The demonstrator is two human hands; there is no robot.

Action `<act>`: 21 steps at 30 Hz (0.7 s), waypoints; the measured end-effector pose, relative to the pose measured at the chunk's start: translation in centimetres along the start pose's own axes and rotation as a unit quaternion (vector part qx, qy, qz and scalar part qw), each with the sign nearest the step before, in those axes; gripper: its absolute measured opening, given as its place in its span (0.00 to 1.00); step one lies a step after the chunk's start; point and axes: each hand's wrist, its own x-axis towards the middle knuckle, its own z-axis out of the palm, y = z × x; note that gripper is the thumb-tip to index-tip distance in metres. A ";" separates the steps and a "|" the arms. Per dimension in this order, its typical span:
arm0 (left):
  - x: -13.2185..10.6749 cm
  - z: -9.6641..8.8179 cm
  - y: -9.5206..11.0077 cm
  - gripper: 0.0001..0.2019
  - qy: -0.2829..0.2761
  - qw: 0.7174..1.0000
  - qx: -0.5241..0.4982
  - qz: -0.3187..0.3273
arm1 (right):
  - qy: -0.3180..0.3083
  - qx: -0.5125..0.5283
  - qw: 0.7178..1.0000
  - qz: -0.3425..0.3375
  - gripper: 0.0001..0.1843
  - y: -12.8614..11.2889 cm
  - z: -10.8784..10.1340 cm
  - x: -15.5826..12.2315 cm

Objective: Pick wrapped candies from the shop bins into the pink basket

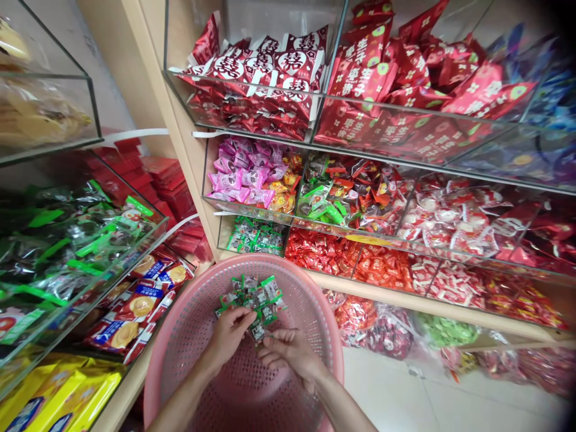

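Observation:
Both my hands are inside a pink plastic basket (189,336) held close to me. A small heap of green-and-white wrapped candies (252,297) lies against the basket's far wall. My left hand (228,336) has its fingers pinched on candies at the near edge of the heap. My right hand (288,351) is beside it, fingers curled round a wrapped candy. A clear bin of the same green candies (256,235) sits on the shelf just behind the basket.
Clear shelf bins ahead hold pink candies (245,174), red packets (270,72) and red-and-white sweets (454,222). On the left stand bins of green-wrapped sweets (76,240), biscuit packs (139,300) and yellow boxes (58,390). Bagged candy (391,330) lies under the shelf on the tiled floor.

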 end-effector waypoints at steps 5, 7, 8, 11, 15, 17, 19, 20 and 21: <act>-0.2 -0.2 0.1 0.19 0.025 1.000 -0.001 0.001 | -0.029 -0.020 0.999 -0.014 0.28 -0.1 0.6 -0.3; -0.3 -0.1 -0.5 0.20 0.051 0.999 -0.001 0.003 | -0.031 -0.033 0.999 -0.020 0.29 0.1 0.9 -0.1; -0.4 0.0 -0.9 0.20 0.065 0.998 -0.002 0.001 | -0.029 -0.039 0.999 -0.021 0.29 0.3 1.1 0.1; -0.5 0.0 -2.0 0.21 0.082 0.996 -0.015 -0.034 | -0.018 -0.049 0.999 -0.006 0.27 0.5 1.4 0.7; -0.3 -1.4 -2.1 0.23 0.094 0.989 -0.062 -0.100 | -0.006 -0.037 0.999 0.001 0.25 0.0 0.8 1.8; -0.1 -2.6 -1.5 0.24 0.128 0.983 -0.081 -0.108 | 0.006 -0.032 0.999 -0.008 0.24 -0.5 0.4 2.6; 0.1 -3.8 -1.1 0.23 0.152 0.979 -0.089 -0.105 | 0.012 -0.022 1.000 -0.006 0.22 -1.0 0.2 3.8; 0.2 -4.3 -1.0 0.22 0.160 0.977 -0.092 -0.105 | 0.011 -0.015 1.000 0.000 0.21 -1.1 0.2 4.5; 0.3 -4.7 -1.0 0.22 0.164 0.976 -0.095 -0.106 | 0.012 -0.007 1.000 0.006 0.19 -1.1 0.3 5.3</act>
